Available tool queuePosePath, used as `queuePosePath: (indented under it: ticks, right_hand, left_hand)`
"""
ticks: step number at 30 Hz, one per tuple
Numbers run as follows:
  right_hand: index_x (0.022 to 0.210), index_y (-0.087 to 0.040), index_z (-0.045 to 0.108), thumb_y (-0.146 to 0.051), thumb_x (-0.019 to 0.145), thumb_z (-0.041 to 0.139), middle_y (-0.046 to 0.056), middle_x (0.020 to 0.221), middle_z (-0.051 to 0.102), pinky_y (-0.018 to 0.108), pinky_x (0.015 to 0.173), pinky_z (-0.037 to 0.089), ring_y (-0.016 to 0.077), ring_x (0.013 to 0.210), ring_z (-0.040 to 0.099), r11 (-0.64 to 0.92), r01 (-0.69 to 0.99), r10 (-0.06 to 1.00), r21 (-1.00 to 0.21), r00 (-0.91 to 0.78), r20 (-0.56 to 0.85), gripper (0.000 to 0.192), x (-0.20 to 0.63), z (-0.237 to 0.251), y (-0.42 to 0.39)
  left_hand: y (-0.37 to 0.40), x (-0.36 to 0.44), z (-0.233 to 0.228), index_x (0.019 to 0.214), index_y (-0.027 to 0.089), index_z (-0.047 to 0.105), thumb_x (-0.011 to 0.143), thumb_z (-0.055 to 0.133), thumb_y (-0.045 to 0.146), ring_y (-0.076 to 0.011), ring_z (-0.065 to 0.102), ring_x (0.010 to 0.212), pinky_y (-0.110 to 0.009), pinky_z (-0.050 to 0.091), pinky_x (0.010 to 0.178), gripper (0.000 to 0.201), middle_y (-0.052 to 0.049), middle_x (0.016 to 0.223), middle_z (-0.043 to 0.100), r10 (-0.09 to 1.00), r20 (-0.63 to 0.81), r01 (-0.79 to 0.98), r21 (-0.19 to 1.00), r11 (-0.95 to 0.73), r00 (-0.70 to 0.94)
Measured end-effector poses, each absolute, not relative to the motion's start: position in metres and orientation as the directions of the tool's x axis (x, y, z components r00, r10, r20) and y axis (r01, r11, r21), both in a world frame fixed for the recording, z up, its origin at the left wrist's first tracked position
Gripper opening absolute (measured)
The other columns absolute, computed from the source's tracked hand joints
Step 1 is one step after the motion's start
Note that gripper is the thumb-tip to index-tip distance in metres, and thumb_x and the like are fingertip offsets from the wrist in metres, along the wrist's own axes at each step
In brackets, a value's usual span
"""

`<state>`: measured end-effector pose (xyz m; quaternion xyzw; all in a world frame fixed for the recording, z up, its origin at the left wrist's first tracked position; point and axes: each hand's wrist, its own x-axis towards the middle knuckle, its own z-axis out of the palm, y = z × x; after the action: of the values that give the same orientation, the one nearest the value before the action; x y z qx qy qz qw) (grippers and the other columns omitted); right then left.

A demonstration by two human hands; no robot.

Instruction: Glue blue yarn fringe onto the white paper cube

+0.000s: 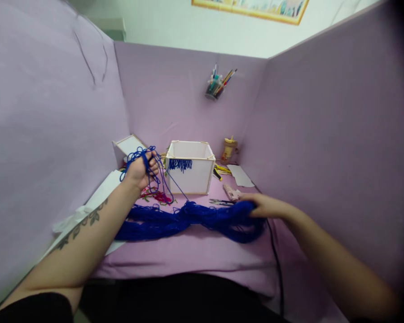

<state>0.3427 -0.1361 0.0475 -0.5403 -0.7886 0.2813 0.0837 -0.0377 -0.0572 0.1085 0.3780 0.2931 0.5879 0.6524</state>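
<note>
the right hand (265,206) is partly sunk into the blue yarn (188,220), so its fingertips are hidden in the strands; it is closed around the right end of the hank. the left hand (142,169) is raised above the table (202,251) with its fingers curled shut on a loose bunch of yarn loops (139,154), and the palm side cannot be seen. how many strands run between the two hands is hard to make out; one thin strand slants from the raised loops down to the middle of the hank. both upper arms are cut off by the lower edge of the view.

the hank lies flat on the table with its long axis running left to right, from just beside the left forearm to the right hand, pinched narrower at the middle and fuller at both ends.

behind it stands a white open box (191,167) with a short fringe of blue yarn (180,164) hanging over its front rim. small scissors (220,202) lie between the box and the right hand, touching neither as far as can be told. red thread scraps (158,196) lie left of the box under the raised hand. a white sheet (101,197) lies partly under the left forearm. a black cable (276,260) runs down the table's right side. a cup of pens (217,85) hangs on the back partition, and a small yellowish bottle (229,149) stands in the far corner.
</note>
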Motion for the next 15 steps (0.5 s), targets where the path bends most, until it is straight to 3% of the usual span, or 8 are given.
queuePosePath:
  ticks: [1, 3, 7, 10, 13, 15]
  right_hand:
    - [0.088, -0.018, 0.065, -0.024, 0.066, 0.059, 0.001, 0.082, 0.068, 0.027, 0.064, 0.05, 0.0197, 0.075, 0.064, 0.279, 0.753, 0.927, -0.596, -0.374, -0.04, 0.024, 0.342, 0.065, -0.131]
    - [0.083, -0.019, 0.061, -0.022, 0.068, 0.056, 0.0, 0.074, 0.063, 0.025, 0.06, 0.048, 0.0171, 0.069, 0.061, 0.364, 0.721, 0.931, -0.59, -0.26, 0.256, 0.016, 0.335, 0.107, -0.121]
    - [0.089, -0.018, 0.064, -0.009, 0.065, 0.057, 0.002, 0.082, 0.066, 0.029, 0.071, 0.047, 0.0174, 0.076, 0.06, 0.496, 0.837, 0.69, -0.231, -0.219, 0.69, 0.027, 0.29, 0.199, -0.098]
    - [0.096, -0.013, 0.071, -0.002, 0.065, 0.058, 0.008, 0.094, 0.067, 0.036, 0.089, 0.043, 0.0219, 0.095, 0.06, 0.421, 0.907, 0.512, 0.031, -0.266, 0.817, 0.035, 0.251, 0.26, -0.084]
    - [0.101, -0.005, 0.072, -0.008, 0.07, 0.06, 0.016, 0.107, 0.063, 0.038, 0.091, 0.043, 0.025, 0.103, 0.058, 0.315, 0.949, 0.404, -0.028, -0.107, 0.908, 0.033, 0.225, 0.309, -0.068]
    - [0.106, 0.003, 0.066, -0.013, 0.08, 0.053, 0.018, 0.111, 0.061, 0.036, 0.092, 0.045, 0.0233, 0.106, 0.058, 0.335, 0.938, 0.341, -0.086, -0.036, 0.939, 0.033, 0.218, 0.338, -0.055]
  left_hand:
    - [-0.056, -0.045, 0.109, 0.072, 0.017, 0.049, 0.093, 0.048, 0.023, -0.0049, 0.027, 0.033, -0.016, 0.021, 0.035, 0.022, 0.009, 0.044, 0.032, 0.992, 0.065, -0.567, 0.824, 0.007, 0.106]
    - [-0.055, -0.06, 0.112, 0.071, 0.017, 0.047, 0.092, 0.05, 0.024, -0.0047, 0.028, 0.033, -0.017, 0.021, 0.035, 0.022, 0.009, 0.044, 0.032, 0.995, 0.09, -0.618, 0.784, -0.052, 0.03]
    - [-0.054, -0.096, 0.127, 0.069, 0.018, 0.043, 0.094, 0.045, 0.023, -0.0043, 0.03, 0.034, -0.018, 0.021, 0.037, 0.026, 0.008, 0.044, 0.034, 0.971, 0.15, -0.69, 0.683, -0.239, -0.188]
    - [-0.056, -0.122, 0.147, 0.068, 0.018, 0.042, 0.094, 0.037, 0.017, -0.0044, 0.035, 0.037, -0.017, 0.024, 0.039, 0.026, 0.006, 0.044, 0.04, 0.892, 0.142, -0.671, 0.612, -0.42, -0.429]
    - [-0.06, -0.145, 0.168, 0.069, 0.018, 0.042, 0.095, 0.033, 0.017, -0.0048, 0.047, 0.044, -0.017, 0.034, 0.045, 0.027, 0.006, 0.046, 0.048, 0.755, 0.129, -0.594, 0.537, -0.599, -0.643]
    - [-0.064, -0.156, 0.179, 0.072, 0.018, 0.043, 0.096, 0.029, 0.02, -0.0048, 0.056, 0.053, -0.017, 0.043, 0.055, 0.029, 0.006, 0.051, 0.054, 0.687, 0.147, -0.551, 0.492, -0.675, -0.711]
